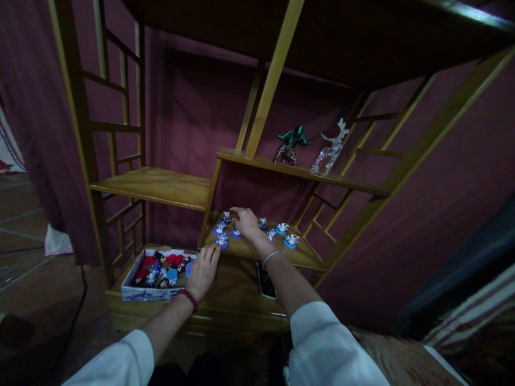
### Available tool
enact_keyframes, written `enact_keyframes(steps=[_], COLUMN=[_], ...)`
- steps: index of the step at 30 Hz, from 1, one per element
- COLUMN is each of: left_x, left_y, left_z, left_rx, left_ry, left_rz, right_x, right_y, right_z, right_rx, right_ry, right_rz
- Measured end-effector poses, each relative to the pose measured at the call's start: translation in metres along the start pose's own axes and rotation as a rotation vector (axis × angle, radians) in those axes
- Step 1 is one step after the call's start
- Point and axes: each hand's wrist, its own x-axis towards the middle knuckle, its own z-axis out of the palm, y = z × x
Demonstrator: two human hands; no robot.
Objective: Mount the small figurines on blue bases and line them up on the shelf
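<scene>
My right hand (246, 223) reaches over the small lower shelf, its fingers stretched towards a small dark figurine (227, 217) at the back left. Under that hand stands a figurine on a purple base (235, 233), partly covered. My left hand (203, 269) lies with fingers extended at the shelf's front left, close to a white-and-purple figurine (222, 240); nothing shows in it. Behind this one is another purple-based figurine (220, 228). Right of my right wrist are a dark figurine (263, 223), a purple one (271, 234) and two on blue bases (291, 240).
An open box (132, 292) of jumbled figurines with red, blue and purple bases stands left of my left hand. A phone (266, 281) lies below the shelf edge. On the upper shelf (362, 186) are a green-and-brown statuette (292, 145) and a clear deer (332, 147).
</scene>
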Motion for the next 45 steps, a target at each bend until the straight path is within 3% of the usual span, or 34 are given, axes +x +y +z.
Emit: enact_keyframes(steps=[11,24,45], left_x=[-0.001,0.0,-0.001], left_y=[-0.004,-0.009,-0.009], left_z=[0.013,0.022,0.023], left_rx=[-0.048,-0.033,-0.037], left_ry=[0.045,0.077,0.095], left_rz=[0.004,0.003,0.011], right_x=[0.06,0.072,0.08], right_y=[-0.009,-0.008,-0.009], right_z=[0.007,0.026,0.031], right_rx=[-0.169,-0.267,-0.245], right_ry=[-0.344,-0.389,-0.376], right_rz=[0.013,0.007,0.033])
